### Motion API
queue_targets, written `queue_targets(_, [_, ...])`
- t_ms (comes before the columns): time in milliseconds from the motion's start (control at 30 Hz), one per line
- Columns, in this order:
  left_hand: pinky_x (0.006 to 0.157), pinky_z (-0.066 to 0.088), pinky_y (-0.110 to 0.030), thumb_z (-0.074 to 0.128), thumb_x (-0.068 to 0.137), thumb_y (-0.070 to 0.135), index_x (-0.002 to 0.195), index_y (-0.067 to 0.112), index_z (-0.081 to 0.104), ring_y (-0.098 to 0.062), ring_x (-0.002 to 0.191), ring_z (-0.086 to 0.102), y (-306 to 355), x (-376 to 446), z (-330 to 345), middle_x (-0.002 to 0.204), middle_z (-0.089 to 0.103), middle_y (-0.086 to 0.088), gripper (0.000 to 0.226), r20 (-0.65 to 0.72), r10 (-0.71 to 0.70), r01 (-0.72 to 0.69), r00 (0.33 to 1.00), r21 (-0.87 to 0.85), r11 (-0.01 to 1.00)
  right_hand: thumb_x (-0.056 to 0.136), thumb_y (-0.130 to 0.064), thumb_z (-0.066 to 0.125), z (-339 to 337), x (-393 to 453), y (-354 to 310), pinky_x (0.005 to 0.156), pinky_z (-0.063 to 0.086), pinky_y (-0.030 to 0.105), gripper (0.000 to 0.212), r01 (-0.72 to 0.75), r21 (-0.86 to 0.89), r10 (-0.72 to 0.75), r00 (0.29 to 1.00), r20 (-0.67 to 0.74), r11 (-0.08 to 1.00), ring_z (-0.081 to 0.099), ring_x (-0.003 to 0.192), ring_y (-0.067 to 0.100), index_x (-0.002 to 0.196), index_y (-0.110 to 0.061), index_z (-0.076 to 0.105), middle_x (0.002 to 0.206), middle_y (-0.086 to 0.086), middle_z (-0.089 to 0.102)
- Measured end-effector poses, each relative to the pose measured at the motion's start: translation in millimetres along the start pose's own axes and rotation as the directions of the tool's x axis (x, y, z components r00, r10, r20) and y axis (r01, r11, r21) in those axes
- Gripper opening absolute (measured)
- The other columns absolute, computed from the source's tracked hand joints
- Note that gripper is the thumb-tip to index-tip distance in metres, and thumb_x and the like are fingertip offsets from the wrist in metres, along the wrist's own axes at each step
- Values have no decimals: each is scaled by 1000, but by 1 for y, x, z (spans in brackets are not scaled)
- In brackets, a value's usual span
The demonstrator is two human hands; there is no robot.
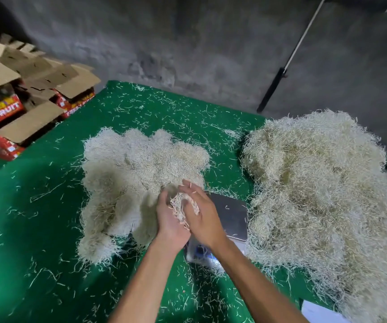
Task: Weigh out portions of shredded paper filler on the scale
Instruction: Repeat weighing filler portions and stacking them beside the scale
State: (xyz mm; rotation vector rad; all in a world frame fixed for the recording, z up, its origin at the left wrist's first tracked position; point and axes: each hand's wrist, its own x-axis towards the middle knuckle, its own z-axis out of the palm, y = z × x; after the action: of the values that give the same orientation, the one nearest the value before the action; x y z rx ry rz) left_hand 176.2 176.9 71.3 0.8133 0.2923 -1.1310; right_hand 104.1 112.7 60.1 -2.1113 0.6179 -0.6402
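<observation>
A small scale [232,217] with a bare steel platform sits on the green cloth [36,206] between two heaps. My left hand [171,220] and my right hand [201,215] are pressed together just left of the platform, with a small tuft of shredded paper [181,212] held between them. The scale's display is hidden under my right wrist. A heap of pale rounded portions [136,178] lies to the left. A much larger loose pile of shredded paper [322,201] spreads on the right.
Stacked red fruit cartons [8,110] with open cardboard flaps stand at the far left. A grey wall runs behind, with a black-handled pole [278,82] leaning on it. Loose strands litter the cloth. A white sheet [318,313] lies at the bottom right.
</observation>
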Motion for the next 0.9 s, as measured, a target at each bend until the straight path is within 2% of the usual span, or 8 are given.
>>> queue_targets(167, [96, 50, -52, 39, 97, 68, 120, 12, 67, -31, 109, 67, 25, 26, -23, 125, 67, -19, 67, -79, 39, -41, 996, -24, 999, 107, -45, 38, 44, -9, 8, 108, 45, 36, 37, 68, -186, -74, 997, -22, 980, 56, 122, 9, 136, -27, 52, 131, -6, 57])
queue_targets(300, [106, 39, -64, 41, 90, 73, 143, 18, 53, -34, 127, 58, 11, 33, -51, 145, 56, -17, 77, 164, -107, 124, 981, -100, 987, 107, -51, 32, 41, 48, 11, 78, 60, 47, 49, -290, -337, 340, 935, 99, 896, 70, 73, 22, 108, -15, 65, 79, 5, 69])
queue_targets(433, [117, 18, -66, 51, 80, 72, 141, 21, 59, -32, 146, 35, 5, 32, -76, 153, 46, -14, 80, 141, -81, 107, 987, -190, 976, 104, -64, 27, 52, 102, -1, 86, 58, 34, 78, -375, -148, 400, 894, 202, 915, 70, 96, 21, 143, 0, 46, 103, 12, 70])
queue_targets(533, [114, 30, -61, 49, 78, 75, 134, 18, 64, -35, 135, 47, -3, 31, -80, 144, 56, -17, 82, 72, -104, 117, 992, -204, 972, 107, -53, 15, 70, 130, -24, 102, 41, 40, 65, -355, 63, 320, 895, 312, 933, 53, 109, 14, 119, -5, 56, 121, 1, 58])
queue_targets(600, [112, 33, -59, 45, 82, 77, 136, 18, 63, -35, 133, 49, -8, 30, -77, 142, 58, -16, 82, 38, -125, 130, 991, -175, 976, 109, -36, 18, 71, 135, -27, 95, 47, 42, 43, -381, 167, 340, 912, 228, 909, 53, 103, 14, 111, -9, 53, 108, 2, 60])
queue_targets(700, [114, 31, -55, 43, 84, 80, 136, 18, 62, -31, 128, 54, -15, 35, -65, 137, 62, -15, 83, 80, -169, 176, 982, -92, 980, 111, -43, 21, 58, 118, -6, 113, 31, 29, 51, -387, 154, 371, 920, 123, 909, 46, 133, 8, 149, -18, 43, 145, -3, 51])
queue_targets(767, [117, 28, -54, 40, 87, 80, 139, 18, 56, -32, 130, 52, -25, 41, -52, 139, 61, -14, 83, 118, -200, 209, 973, -73, 975, 110, -42, 25, 38, 98, 16, 109, 38, 25, 46, -343, 182, 334, 939, 79, 921, 55, 112, -13, 143, -23, 51, 126, -15, 60])
queue_targets(900, [121, 23, -53, 39, 90, 77, 147, 17, 50, -31, 136, 49, -58, 53, -19, 142, 60, -12, 83, 200, -260, 267, 944, -7, 964, 110, -32, 34, -19, 47, 73, 102, 50, 28, 40, -246, 190, 278, 947, -162, 950, 66, 113, 5, 124, -16, 68, 119, -3, 72])
